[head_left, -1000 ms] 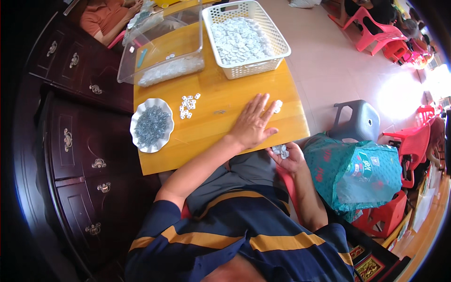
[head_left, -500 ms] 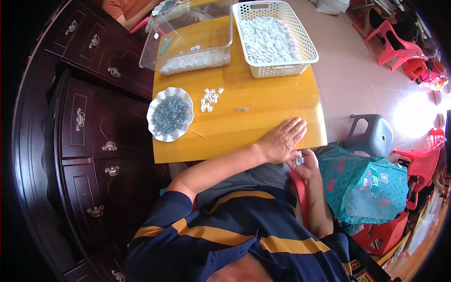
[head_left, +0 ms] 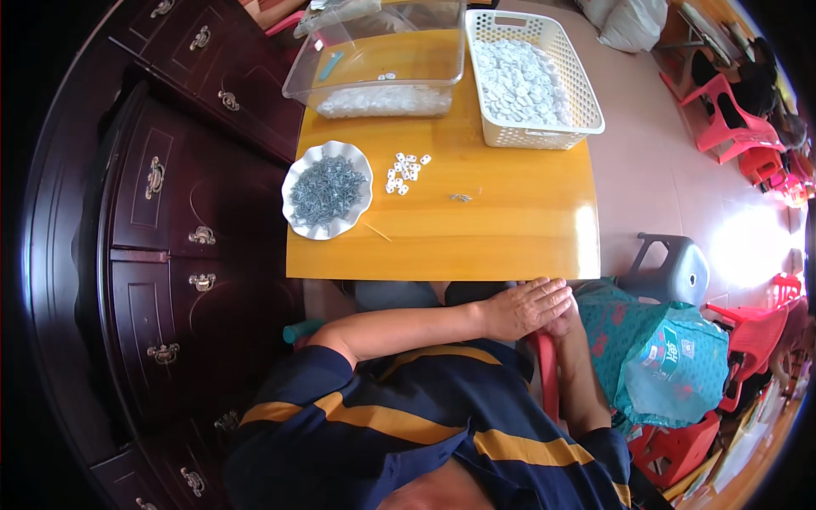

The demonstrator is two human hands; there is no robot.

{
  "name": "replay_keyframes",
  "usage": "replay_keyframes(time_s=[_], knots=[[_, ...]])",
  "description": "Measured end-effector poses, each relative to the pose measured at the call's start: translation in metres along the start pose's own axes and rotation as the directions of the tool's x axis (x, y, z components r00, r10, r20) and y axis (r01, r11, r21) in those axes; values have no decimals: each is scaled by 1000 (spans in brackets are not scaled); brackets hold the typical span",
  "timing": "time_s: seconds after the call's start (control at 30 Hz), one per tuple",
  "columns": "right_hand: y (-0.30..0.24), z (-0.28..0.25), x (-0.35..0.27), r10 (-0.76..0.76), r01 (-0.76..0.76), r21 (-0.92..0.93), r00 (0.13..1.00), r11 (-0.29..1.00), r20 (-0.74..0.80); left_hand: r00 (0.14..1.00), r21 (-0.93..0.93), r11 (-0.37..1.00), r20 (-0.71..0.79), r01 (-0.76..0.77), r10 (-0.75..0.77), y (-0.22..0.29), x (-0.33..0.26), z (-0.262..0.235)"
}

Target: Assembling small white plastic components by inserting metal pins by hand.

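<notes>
Just off the table's front edge, my left hand [head_left: 527,309] lies flat over my right hand [head_left: 561,323], fingers stretched out together. The right palm and fingers are mostly covered, so anything inside cannot be seen. On the wooden table [head_left: 476,246] is a loose group of small white plastic pieces with dark holes [head_left: 403,173]. To their right lies a little heap of thin metal pins or nails [head_left: 460,198]. A white wavy-rimmed bowl [head_left: 367,178] at the left holds a pile of similar grey metal pieces [head_left: 325,191]. Beside it rests a thin yellowish stick [head_left: 379,233].
A cream perforated basket [head_left: 591,110] full of white pieces stands at the back right, beside a clear plastic bin [head_left: 374,82]. Dark wooden cabinets [head_left: 204,170] line the left. A teal bag [head_left: 608,365] and grey stool [head_left: 680,268] are on the right. Another person's arm shows at top left.
My left hand has moved down from the tabletop onto my right palm, covering the small whitish pieces seen there before. The view has shifted, so the table sits slightly higher and further right.
</notes>
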State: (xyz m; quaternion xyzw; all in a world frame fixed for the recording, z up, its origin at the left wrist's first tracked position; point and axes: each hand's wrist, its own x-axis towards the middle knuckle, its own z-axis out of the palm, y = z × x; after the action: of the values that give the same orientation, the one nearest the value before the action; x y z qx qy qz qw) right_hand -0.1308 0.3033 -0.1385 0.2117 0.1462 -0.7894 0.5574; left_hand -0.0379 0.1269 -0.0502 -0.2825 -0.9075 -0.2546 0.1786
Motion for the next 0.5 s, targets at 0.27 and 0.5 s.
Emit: replay_keyframes(time_s=[0.27, 0.5], knots=[[3, 54, -39, 54, -70, -66, 973, 995, -222, 974, -91, 984, -158, 151, -164, -24, -6, -73], [20, 122, -50, -27, 40, 69, 983, 997, -180, 928, -41, 952, -212, 303, -305, -48, -62, -114]])
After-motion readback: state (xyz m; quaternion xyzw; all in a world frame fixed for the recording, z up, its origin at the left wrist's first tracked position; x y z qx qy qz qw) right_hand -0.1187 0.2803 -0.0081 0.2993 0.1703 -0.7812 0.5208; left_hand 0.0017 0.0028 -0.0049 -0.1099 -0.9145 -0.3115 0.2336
